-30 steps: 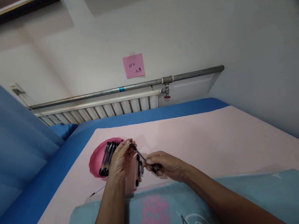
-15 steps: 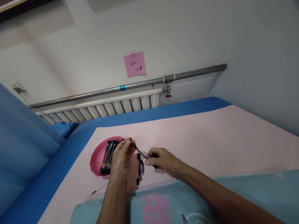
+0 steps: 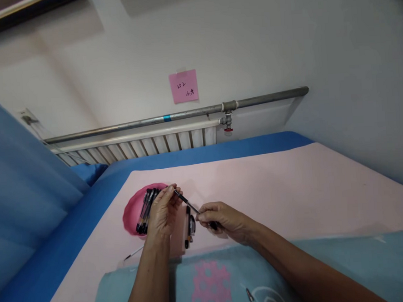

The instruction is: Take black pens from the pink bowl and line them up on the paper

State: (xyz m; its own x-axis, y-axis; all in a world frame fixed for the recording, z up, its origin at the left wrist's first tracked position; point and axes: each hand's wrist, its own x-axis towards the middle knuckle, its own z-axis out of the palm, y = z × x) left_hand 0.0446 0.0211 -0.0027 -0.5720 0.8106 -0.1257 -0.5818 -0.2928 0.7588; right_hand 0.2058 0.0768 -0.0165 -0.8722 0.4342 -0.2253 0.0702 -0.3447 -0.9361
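A slim pen with a black grip (image 3: 181,197) slants down to the right between my two hands. The fingertips of my left hand (image 3: 162,210) pinch its upper end, and what they cover there is hidden. My right hand (image 3: 226,218) is closed round the lower part, where a dark end shows under the fingers. Just below, between the hands, a black-ended pen (image 3: 187,229) lies beside a dark cap with a clip (image 3: 192,224). Behind my left hand, a pink scalloped dish (image 3: 128,218) holds several black pens (image 3: 145,211), partly covered by the hand.
A thin white refill with a dark tip (image 3: 134,252) lies left of my left forearm. One small metallic cone (image 3: 249,295) rests on the blue-green patterned cloth (image 3: 317,262) near me. Beyond the pink tabletop (image 3: 275,187) are a radiator (image 3: 146,145) and a pipe (image 3: 269,96).
My right hand has shifted slightly right and down along the pen, its fingers closing further round it. My left hand keeps its pinch. The view has moved a little.
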